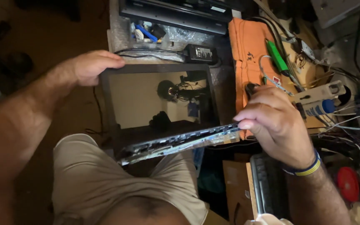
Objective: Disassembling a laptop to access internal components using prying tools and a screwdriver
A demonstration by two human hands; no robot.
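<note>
An open dark laptop [163, 100] rests across my lap, its glossy screen facing up and mirroring the room. My left hand [90, 66] grips the screen's top left corner. My right hand [271, 123] pinches the right end of the laptop's exposed lower edge [180, 141], where metal parts and connectors show. On that wrist sits a blue and yellow band [303, 168].
An orange cloth [248, 50] lies on the bench to the right, with a green-handled tool [276, 56] and tangled cables on it. A black power adapter [201, 53] lies above the screen. A blue-capped tube [319, 107], a red lid [348, 183] and a keyboard [267, 187] sit at right.
</note>
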